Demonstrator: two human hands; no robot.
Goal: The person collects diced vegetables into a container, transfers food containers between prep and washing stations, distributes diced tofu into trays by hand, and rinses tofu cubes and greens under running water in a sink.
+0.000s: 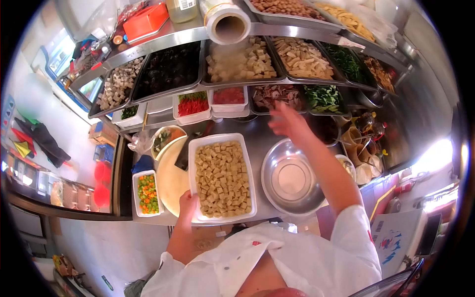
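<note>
My left hand (187, 204) grips the left rim of a white plastic tub (251, 183), near its front corner. Inside the tub lies a thick layer of small beige cubes (221, 179), perhaps tofu. My right hand (288, 122) is stretched out over the counter, slightly blurred, its fingers apart and nothing visible in them. Just beyond it is a tray of sliced brownish-pink meat (277, 95). Below the right forearm stands a wide steel bowl (269, 173), shiny inside with no food showing.
A round cutting board (170, 173) lies left of the tub, with a cleaver (182, 157) partly on it. A small tub of diced vegetables (148, 194) sits farther left. Shelves above hold trays of black pieces (170, 67), pale cubes (247, 62) and greens (321, 99).
</note>
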